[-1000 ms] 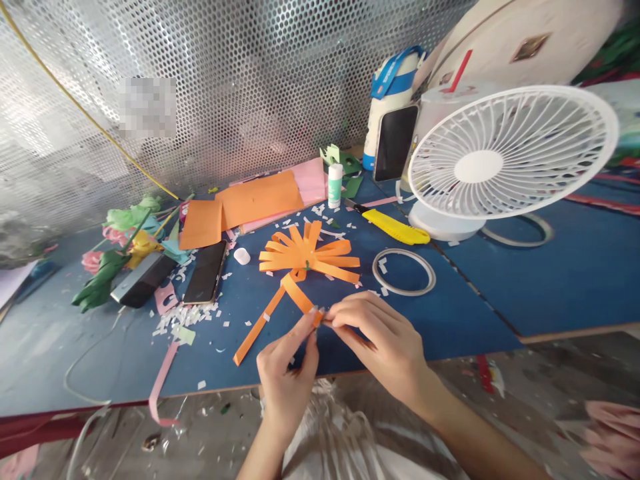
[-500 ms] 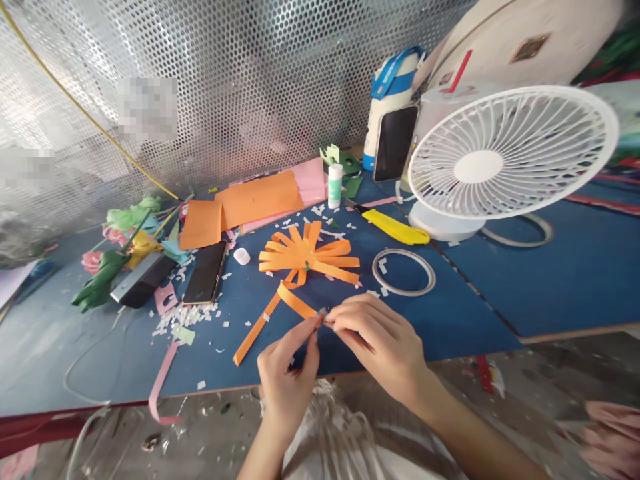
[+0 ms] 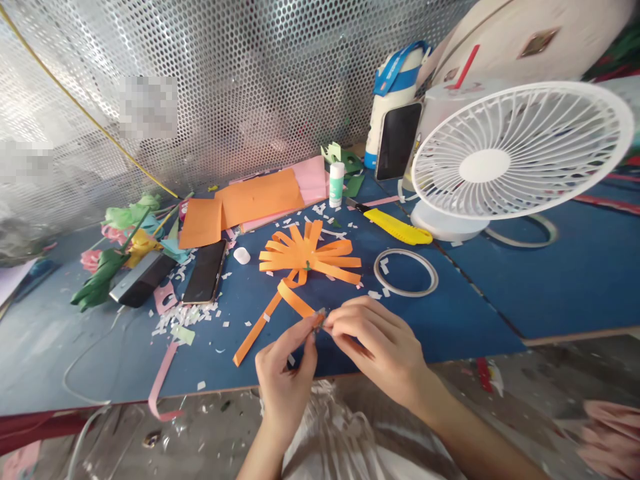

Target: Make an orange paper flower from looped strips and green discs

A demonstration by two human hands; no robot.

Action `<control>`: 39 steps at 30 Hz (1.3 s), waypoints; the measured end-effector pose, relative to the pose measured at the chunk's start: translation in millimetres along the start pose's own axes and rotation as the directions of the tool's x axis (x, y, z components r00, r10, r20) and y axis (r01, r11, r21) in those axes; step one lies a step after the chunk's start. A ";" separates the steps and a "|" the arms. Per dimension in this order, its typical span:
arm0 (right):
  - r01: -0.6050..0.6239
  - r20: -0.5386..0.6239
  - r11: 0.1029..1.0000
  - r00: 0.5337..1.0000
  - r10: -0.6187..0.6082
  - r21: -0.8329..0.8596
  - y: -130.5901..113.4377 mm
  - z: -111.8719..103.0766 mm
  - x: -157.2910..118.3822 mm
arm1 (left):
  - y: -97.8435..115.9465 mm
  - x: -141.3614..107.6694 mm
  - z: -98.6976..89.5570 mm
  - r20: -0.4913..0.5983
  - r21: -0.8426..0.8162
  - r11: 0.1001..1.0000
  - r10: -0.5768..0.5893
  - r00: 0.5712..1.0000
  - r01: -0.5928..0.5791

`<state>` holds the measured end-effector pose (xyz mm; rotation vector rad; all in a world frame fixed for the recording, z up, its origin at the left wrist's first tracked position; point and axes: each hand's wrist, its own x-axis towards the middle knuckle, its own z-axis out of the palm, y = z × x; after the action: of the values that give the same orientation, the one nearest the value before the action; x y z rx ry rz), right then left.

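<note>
My left hand (image 3: 287,363) is closed, pinching the near end of an orange paper strip (image 3: 296,298) between thumb and forefinger. The strip bends over itself, its other end lying on the table. Fingertips of my right hand (image 3: 383,347) meet that same end in a pinch. Something small and pale shows at the tips, too small to name. Just beyond lies an orange paper flower (image 3: 307,257) of looped strips with a green spot near its middle. A narrow roll of tape (image 3: 406,293) rests right of the flower.
Behind are a yellow utility knife (image 3: 397,227), a glue stick (image 3: 337,185), orange paper sheets (image 3: 263,197) and a white fan (image 3: 485,167). Leftward lie a phone (image 3: 204,272), paper flowers (image 3: 133,230) and paper scraps (image 3: 185,320). The table's front edge runs beneath my hands.
The left hand has shifted very slightly left and down, with the strip's end still pinched. The right hand stays nearly in place. The view has moved a little.
</note>
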<state>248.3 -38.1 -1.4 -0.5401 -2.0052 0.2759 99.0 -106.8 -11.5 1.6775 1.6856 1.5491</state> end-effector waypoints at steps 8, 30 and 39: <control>-0.078 0.006 0.996 0.997 0.078 0.047 0.1 -15.5 -0.5 | -4.6 -0.9 -0.9 -0.012 -0.132 0.988 -0.088 0.996 0.085; -0.438 0.718 0.899 0.634 0.287 0.027 129.7 -16.0 104.6 | 24.6 28.1 -11.0 0.050 -0.179 0.979 0.108 0.993 -0.097; -0.400 0.731 0.913 0.598 0.328 -0.083 115.9 11.0 122.9 | 18.1 32.7 -15.0 0.029 -0.121 0.992 0.050 0.998 -0.046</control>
<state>219.1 123.1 41.1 -0.8875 -2.6257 0.9739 87.5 -90.7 23.5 1.6838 1.5144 1.6034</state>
